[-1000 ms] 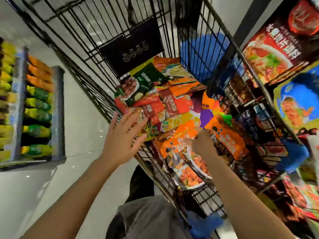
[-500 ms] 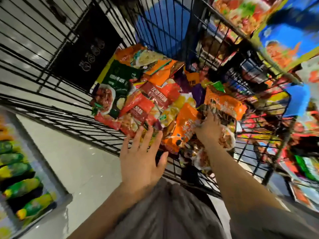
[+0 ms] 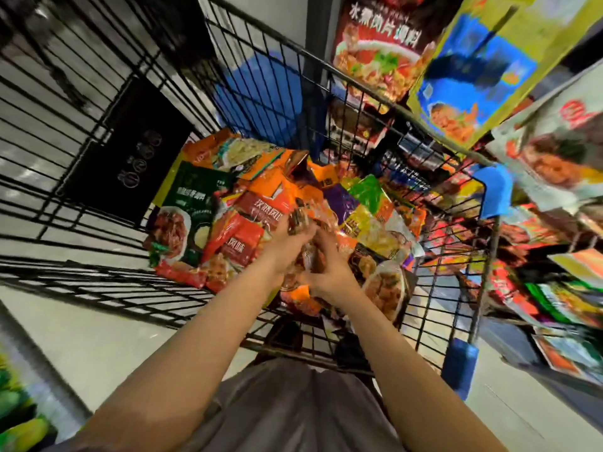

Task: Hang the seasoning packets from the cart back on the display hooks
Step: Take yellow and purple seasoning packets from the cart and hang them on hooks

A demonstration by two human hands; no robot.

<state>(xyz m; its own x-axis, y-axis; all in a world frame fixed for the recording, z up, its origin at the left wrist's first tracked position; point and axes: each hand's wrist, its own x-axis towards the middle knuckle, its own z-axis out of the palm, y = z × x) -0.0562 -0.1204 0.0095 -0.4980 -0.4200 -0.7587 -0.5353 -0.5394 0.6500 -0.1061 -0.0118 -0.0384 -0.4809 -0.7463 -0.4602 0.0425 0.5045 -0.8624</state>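
Black wire cart (image 3: pixel 365 132) seen from above, with a heap of seasoning packets (image 3: pixel 261 203) on its floor. Both bare forearms reaching down into the near part of the heap, hands close together, nearly touching. Left hand (image 3: pixel 290 238) with fingers curled around the top of a packet; the picture is blurred there, so cannot tell exactly which packet. Right hand (image 3: pixel 328 267) just beside it, fingers (image 3: pixel 321 244) bent and pinching at a crumpled packet between the two hands. Big green packet (image 3: pixel 186 203) lying at the left side of the heap, against the cart wall. Red packets (image 3: pixel 241 236) just beside it, close to the left wrist. Purple packet (image 3: pixel 341 202) and bright green packet (image 3: pixel 368 190) further in, towards the right wall. Blue handle cap (image 3: pixel 460 363) on the near right corner of the cart. Display packets (image 3: pixel 473 70) hanging at the upper right, beside and above the cart rim; more of them lower on the right, blurred. Grey shirt (image 3: pixel 293 409) at the bottom edge. Pale floor (image 3: pixel 98 337) to the left of the cart.
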